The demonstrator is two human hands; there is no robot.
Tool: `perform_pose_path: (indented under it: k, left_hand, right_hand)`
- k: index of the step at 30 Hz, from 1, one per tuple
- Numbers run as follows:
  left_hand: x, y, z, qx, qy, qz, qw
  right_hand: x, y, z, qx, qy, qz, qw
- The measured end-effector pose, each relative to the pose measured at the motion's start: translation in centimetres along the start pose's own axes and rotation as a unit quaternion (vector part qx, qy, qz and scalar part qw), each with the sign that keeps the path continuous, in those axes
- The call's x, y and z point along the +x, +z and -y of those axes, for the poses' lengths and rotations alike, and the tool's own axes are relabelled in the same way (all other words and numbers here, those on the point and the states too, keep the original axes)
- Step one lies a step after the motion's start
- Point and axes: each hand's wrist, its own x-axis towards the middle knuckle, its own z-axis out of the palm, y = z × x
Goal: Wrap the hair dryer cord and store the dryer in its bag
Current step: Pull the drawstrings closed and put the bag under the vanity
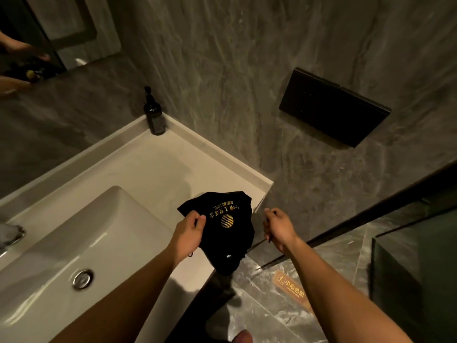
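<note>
Two bare hands work a black drawstring bag (222, 231) over the near right corner of a white worktop (158, 167). The left hand (189, 231) grips the bag's left edge, fingers (200, 221) clenched on the fabric. The right hand (278, 230), just right of the bag, is closed on a thin dark cord. A dark pump bottle (153, 113) stands at the far corner.
</note>
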Motion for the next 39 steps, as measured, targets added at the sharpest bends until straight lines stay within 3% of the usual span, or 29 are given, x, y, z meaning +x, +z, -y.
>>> perform_pose_path:
  k: [3,9,12,15,24,39]
  left_hand:
    - [-0.1,0.3,0.4,-0.009,0.0,0.004,1.0]
    - [-2.3,2.6,2.8,0.021,0.022,0.066,0.997]
    - [-3.2,3.1,3.2,0.046,0.051,0.067,0.995]
    - [-3.3,3.2,4.1,0.056,0.084,0.069,0.993]
    - [-3.7,4.0,5.8,0.142,0.153,0.014,0.978]
    - [-6.6,5.4,6.5,0.198,0.188,-0.052,0.961]
  right_hand:
    - [0.0,-0.1,-0.2,0.011,0.001,-0.011,1.0]
    - [-3.9,1.5,-2.4,-0.042,0.034,0.126,0.991]
    - [-5.2,2.3,-2.8,0.033,0.082,0.185,0.979]
    - [-6.1,3.3,-1.9,0.042,0.069,0.201,0.976]
    - [-5.3,5.9,-4.1,0.083,0.107,0.104,0.985]
    - [-7.1,1.6,-7.4,0.15,0.113,0.122,0.975]
